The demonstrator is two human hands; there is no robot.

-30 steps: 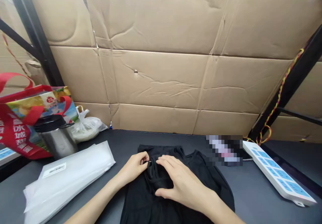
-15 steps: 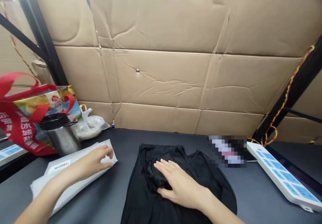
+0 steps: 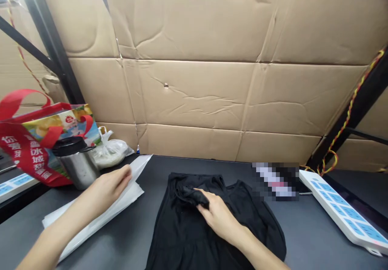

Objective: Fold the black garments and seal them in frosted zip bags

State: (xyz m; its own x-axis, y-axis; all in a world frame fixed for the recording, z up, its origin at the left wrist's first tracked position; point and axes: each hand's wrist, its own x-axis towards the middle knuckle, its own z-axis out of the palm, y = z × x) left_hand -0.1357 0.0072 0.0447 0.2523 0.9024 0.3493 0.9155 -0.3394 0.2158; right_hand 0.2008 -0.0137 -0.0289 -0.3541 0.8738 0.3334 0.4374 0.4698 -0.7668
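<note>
Right hand (image 3: 218,214), lower center, has fingers closed on a bunched fold of the black cloth (image 3: 184,237), which lies at bottom center of the frame. Left hand (image 3: 110,184), lower left, is over the white bags (image 3: 129,201), fingers together and bent; can't tell if they grip one. Mug (image 3: 79,167) stands left, in front of red bag (image 3: 20,140). Power strip (image 3: 342,209) lies lower right.
</note>
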